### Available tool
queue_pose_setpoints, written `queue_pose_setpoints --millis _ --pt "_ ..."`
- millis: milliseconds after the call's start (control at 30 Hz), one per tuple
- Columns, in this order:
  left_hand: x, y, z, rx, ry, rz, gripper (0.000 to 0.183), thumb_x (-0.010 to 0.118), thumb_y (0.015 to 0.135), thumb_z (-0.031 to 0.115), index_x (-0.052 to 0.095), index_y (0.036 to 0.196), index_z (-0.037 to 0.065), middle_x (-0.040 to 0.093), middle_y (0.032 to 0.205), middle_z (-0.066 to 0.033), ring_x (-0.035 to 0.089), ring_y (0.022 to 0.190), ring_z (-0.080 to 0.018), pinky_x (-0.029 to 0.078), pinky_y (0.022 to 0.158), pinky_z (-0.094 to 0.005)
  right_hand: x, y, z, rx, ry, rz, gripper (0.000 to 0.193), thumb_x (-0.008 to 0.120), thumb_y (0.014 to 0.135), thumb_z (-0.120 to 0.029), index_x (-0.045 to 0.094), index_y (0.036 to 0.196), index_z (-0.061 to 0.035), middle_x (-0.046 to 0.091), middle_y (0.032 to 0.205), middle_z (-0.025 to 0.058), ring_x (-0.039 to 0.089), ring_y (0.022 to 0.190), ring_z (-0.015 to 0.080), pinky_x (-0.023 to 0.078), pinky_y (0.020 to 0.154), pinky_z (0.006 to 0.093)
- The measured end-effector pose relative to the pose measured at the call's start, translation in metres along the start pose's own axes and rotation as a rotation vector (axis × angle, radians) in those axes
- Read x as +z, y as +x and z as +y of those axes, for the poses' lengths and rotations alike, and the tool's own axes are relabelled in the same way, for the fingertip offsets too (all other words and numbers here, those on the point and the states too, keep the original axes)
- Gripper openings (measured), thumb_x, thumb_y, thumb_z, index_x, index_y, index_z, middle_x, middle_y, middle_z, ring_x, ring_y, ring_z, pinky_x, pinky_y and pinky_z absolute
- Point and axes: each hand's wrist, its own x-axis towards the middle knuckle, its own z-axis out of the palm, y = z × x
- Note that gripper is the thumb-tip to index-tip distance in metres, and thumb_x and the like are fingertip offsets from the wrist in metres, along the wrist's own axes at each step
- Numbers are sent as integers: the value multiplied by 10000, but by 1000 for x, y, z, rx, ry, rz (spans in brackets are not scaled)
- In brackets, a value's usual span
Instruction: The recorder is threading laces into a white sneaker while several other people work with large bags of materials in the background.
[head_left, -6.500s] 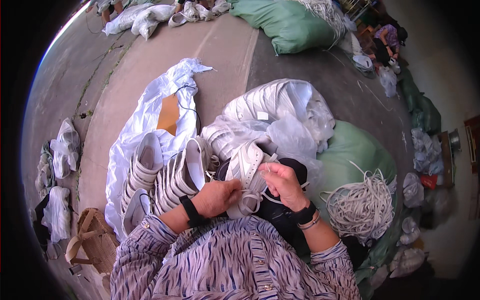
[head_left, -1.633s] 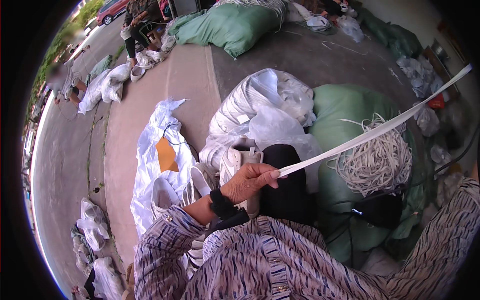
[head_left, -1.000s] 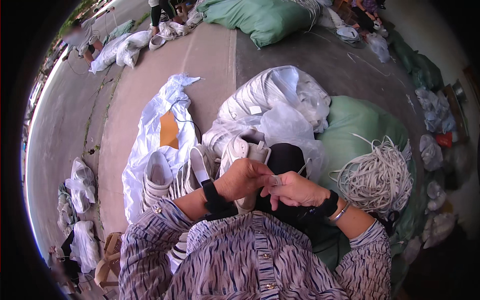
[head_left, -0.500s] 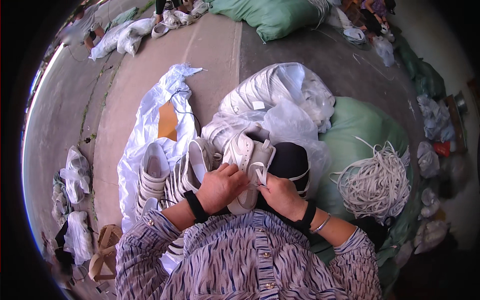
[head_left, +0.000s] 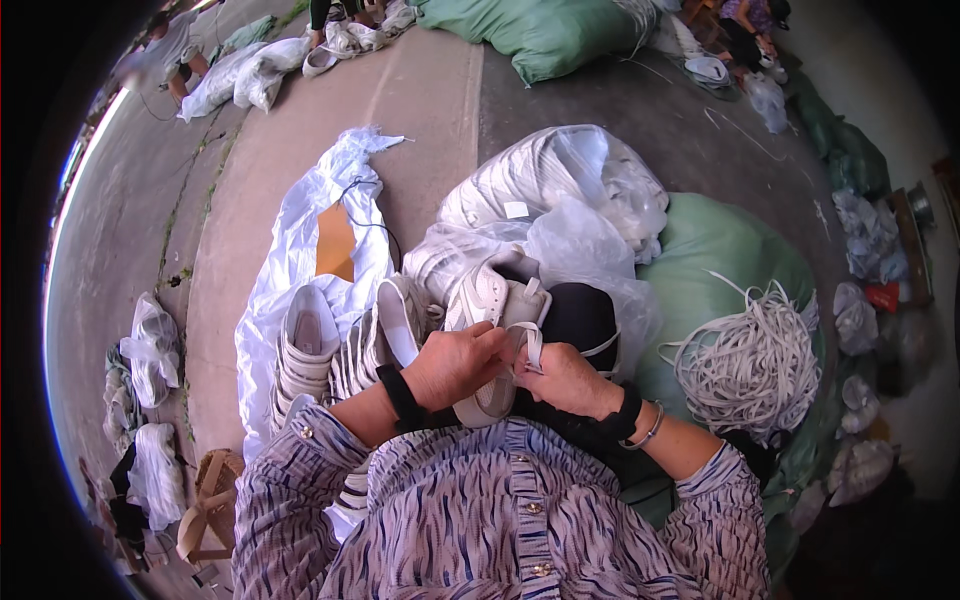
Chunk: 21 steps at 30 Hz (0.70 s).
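Note:
A whitish sneaker (head_left: 486, 290) rests in my lap, its toe toward me. Over its front, my left hand (head_left: 455, 362) is closed with fingers pinched at the lacing. Close beside it on the right, my right hand (head_left: 565, 378) pinches a flat white shoelace (head_left: 530, 345) that loops up between the two hands. The fingertips and the eyelets under them are partly hidden. Left of this sneaker stand stacked pale shoes (head_left: 308, 325) and another row of shoes (head_left: 398, 310). A dark rounded knee (head_left: 580, 320) shows right of the sneaker.
A tangled heap of white laces (head_left: 750, 365) lies on a green sack (head_left: 725, 245) at right. Clear bags of shoes (head_left: 555, 180) stand ahead. White plastic sheeting (head_left: 290, 240) bears an orange-brown card (head_left: 335, 245). Other people work at the far edges, near another green sack (head_left: 540, 35).
My left hand has moved slightly right and up toward the lace. The right hand has turned, fingers curling tighter, and the lace loop stands more upright between them.

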Motion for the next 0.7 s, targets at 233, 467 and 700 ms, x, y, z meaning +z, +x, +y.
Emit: queue_pose_setpoints --millis 233,467,700 --pt "1 1 4 -61 -24 10 189 660 763 144 557 913 94 570 820 -76 614 723 -293 507 614 -370 11 -7 6 -104 -360 172 156 645 766 -133 560 846 -31 588 702 185 605 689 357 467 604 417" --pt "1 1 7 -24 5 -16 149 648 762 121 596 901 129 567 831 -48 615 723 -273 507 620 -354 -4 -10 0 -149 -187 -33 123 600 772 -101 575 871 -33 605 713 181 612 675 357 485 577 418" --pt "2 11 20 -60 153 -134 127 554 805 140 628 908 143 568 871 -53 629 756 -257 500 636 -376 -2 -17 -10 -212 -426 354 133 612 768 -87 522 839 -21 573 653 139 600 618 335 473 538 399"
